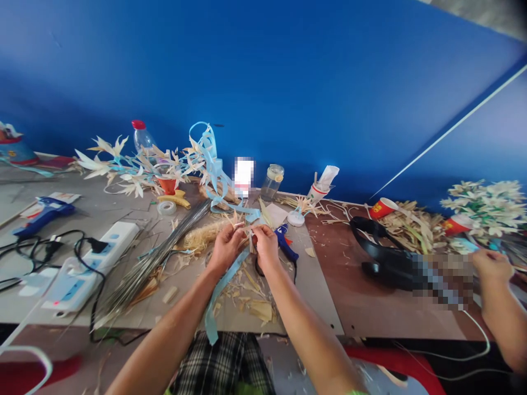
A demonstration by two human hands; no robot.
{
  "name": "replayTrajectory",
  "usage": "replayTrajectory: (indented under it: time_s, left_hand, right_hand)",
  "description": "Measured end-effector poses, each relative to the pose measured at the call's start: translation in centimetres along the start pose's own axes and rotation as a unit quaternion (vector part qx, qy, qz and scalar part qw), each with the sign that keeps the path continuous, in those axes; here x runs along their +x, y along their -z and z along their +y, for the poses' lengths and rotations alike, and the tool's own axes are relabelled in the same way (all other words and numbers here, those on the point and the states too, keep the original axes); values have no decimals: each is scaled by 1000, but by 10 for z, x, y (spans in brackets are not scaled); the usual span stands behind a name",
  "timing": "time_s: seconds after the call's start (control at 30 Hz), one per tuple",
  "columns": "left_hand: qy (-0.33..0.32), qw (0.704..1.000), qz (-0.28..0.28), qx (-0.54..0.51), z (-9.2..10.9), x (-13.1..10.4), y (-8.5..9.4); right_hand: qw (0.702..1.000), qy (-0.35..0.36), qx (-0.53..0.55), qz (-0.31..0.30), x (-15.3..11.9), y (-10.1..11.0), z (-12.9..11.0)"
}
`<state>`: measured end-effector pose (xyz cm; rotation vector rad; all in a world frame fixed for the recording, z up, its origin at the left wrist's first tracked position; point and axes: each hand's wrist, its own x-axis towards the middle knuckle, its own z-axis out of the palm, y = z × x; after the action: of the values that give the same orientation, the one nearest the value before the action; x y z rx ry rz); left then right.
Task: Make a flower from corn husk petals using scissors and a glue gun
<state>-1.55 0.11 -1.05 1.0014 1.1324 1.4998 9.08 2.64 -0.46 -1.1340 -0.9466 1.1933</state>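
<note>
Forearms (313, 329), hands (265, 246) w/ strip (251, 242); cup-print (381, 207) illeg.

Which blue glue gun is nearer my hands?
The glue gun beside your right hand; the other glue gun lies far left, past the white power strip.

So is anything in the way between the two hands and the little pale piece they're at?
Nothing visible is: the left hand and right hand both have their fingertips right at the pale piece. The blue ribbon runs below them, not in between.
</note>
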Motion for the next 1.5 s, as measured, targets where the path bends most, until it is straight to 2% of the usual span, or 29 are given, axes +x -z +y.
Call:
replayTrajectory:
  time_s: [0.17,0.4,0.6,0.73,1.07,1.3,1.5]
  left_hand:
    - [73,985,-21,-157,3,0,1]
    - [139,964,-36,-223,16,2,1]
    - [134,959,-77,-237,16,0,0]
    - [132,960,-96,-226,12,0,-1]
    - [142,963,-109,-202,10,-1,-3]
    - [162,960,-120,-195,10,0,-4]
    - [191,957,-98,-196,7,1,-4]
  right_hand:
    - [999,15,20,21,8,12,7]
    - [999,31,10,-12,7,14,-1]
    - [1000,26,-13,1,6,15,-8]
    - [997,47,-60,9,7,17,-10]
    - [985,96,-141,3,7,19,-11]
    - [989,84,-119,-16,9,21,-12]
    - [989,84,-117,-19,9,23,-12]
